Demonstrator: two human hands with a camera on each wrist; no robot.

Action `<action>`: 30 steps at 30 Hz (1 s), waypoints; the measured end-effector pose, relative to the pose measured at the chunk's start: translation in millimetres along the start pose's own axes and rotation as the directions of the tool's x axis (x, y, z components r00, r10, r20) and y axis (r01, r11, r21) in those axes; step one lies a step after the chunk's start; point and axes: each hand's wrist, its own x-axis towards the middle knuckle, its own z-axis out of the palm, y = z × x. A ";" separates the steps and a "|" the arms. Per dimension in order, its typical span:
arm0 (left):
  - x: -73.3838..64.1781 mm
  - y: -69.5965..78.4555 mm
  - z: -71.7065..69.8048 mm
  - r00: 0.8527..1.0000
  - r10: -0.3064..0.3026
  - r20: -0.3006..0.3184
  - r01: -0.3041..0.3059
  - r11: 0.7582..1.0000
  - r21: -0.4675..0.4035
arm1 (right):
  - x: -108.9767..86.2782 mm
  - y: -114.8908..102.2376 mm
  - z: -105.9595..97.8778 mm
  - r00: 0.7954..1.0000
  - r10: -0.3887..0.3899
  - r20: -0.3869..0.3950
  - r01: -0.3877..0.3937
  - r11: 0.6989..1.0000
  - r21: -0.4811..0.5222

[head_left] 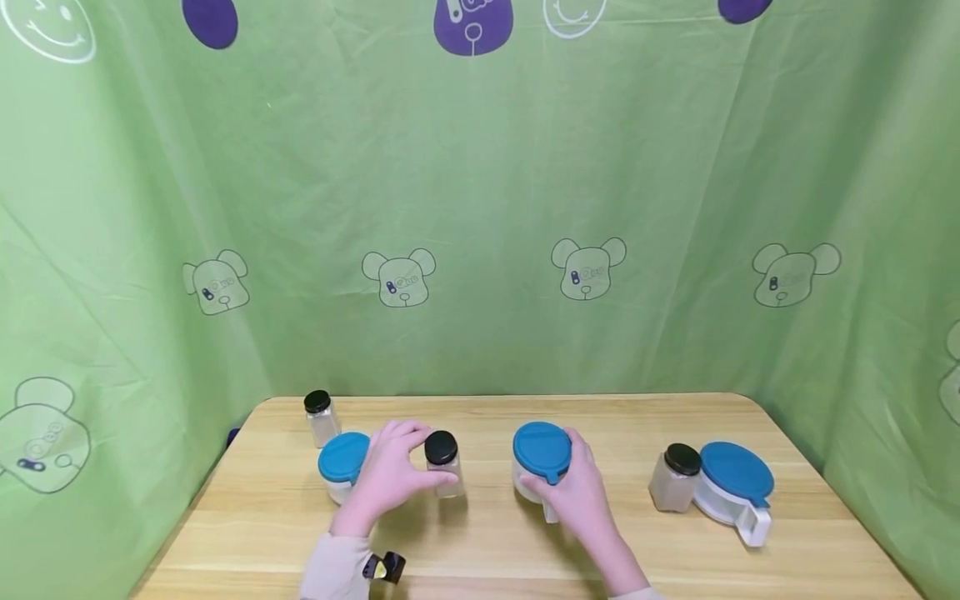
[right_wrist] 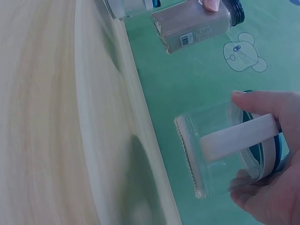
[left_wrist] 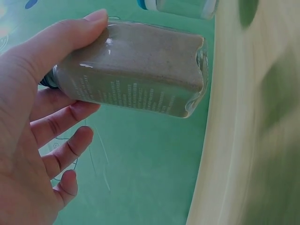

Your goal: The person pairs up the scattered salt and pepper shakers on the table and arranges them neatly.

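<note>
My left hand (head_left: 390,471) grips a square glass spice jar (head_left: 448,481) with a black lid, thumb on one side and fingers on the other. In the left wrist view, brownish-grey powder fills the jar and small white print runs along its side. My right hand (head_left: 577,492) holds a round clear jar (right_wrist: 218,140) by its blue lid (head_left: 542,450), thumb and fingers at opposite sides of the rim. Its white handle (right_wrist: 239,138) faces the wrist camera. Green cloth shows between this jar's base and the table in the right wrist view, and little is visible inside it.
On the wooden table (head_left: 495,550), another black-lidded jar (head_left: 324,427) stands at the back left. A blue-lidded jar (head_left: 345,457) is partly hidden behind my left hand. At right, a black-lidded jar (head_left: 673,485) stands beside a blue-lidded jar (head_left: 735,475). Green cloth (head_left: 480,350) hangs behind.
</note>
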 end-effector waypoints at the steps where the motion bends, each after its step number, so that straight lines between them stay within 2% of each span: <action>1: 0.8 1.2 0.1 1.000 0.002 -0.003 -0.002 1.000 -0.003 | 0.0 0.6 -0.7 1.000 0.000 -0.005 0.000 1.000 -0.001; 7: 5.2 6.4 3.6 1.000 0.016 -0.023 -0.016 1.000 -0.013 | -0.4 2.8 -5.6 1.000 0.022 -0.019 -0.022 1.000 0.000; 22: 15.8 18.0 14.2 1.000 0.007 0.027 -0.005 0.997 -0.077 | -2.0 12.2 -18.4 0.998 0.066 -0.024 -0.066 0.998 -0.004; 30: 20.5 23.8 21.1 0.999 -0.005 0.031 0.009 0.992 -0.123 | -3.2 16.7 -21.4 0.997 0.069 -0.023 -0.070 0.997 -0.030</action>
